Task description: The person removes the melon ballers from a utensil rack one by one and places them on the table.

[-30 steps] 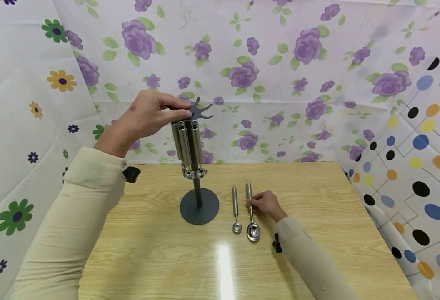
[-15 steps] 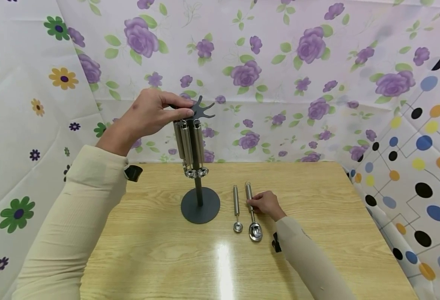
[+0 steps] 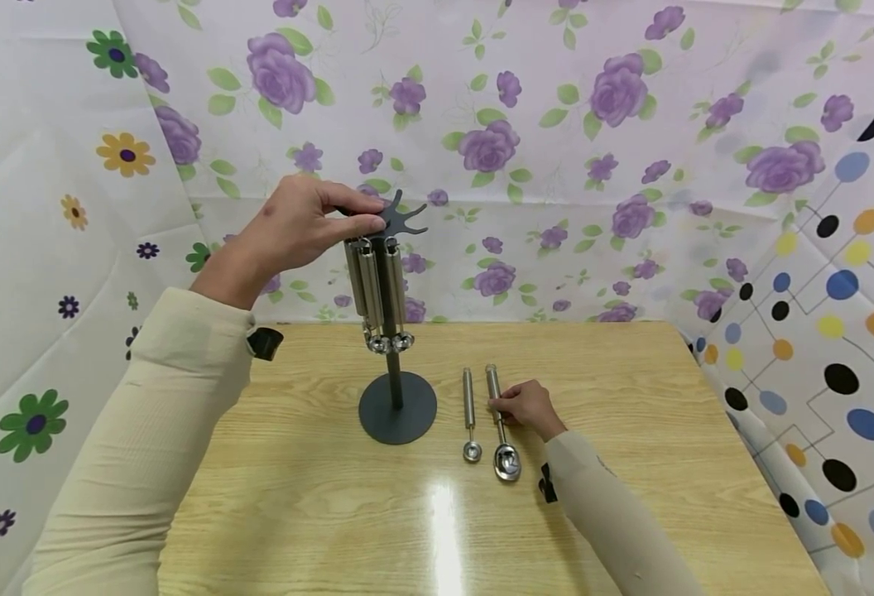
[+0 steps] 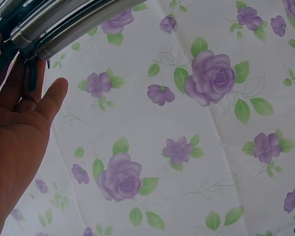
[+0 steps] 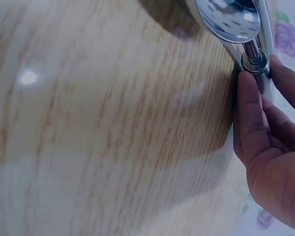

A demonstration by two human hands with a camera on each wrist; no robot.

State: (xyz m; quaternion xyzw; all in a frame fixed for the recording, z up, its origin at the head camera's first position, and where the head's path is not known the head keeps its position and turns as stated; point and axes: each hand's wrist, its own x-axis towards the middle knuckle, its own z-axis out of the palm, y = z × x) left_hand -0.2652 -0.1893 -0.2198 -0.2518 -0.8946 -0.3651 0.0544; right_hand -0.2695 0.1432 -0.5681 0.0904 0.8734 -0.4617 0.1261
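My left hand [image 3: 288, 228] pinches the hooked top of a dark utensil stand [image 3: 397, 422] between thumb and fingers. Several steel-handled utensils [image 3: 370, 285] with small round heads hang from its hooks, partly under that hand. In the left wrist view, their handles [image 4: 78, 24] fill the upper left corner beside the fingers. Lower right, my right hand [image 3: 530, 406] grips the handle of a steel ice cream scoop [image 3: 506, 463], whose bowl points toward me. The right wrist view shows thumb and fingers around the handle, just past the bowl [image 5: 231, 19]. Left of it lies a smaller melon baller [image 3: 472, 451].
Everything stands on a light wood table [image 3: 295, 497] with a bright glare streak in front. A floral cloth [image 3: 526, 248] hangs along the back edge, and patterned sheets [image 3: 839, 372] close off both sides.
The head view has shifted slightly. The scoop's handle end has slid a little toward me with the right hand on it; the left hand keeps its hold on the stand.
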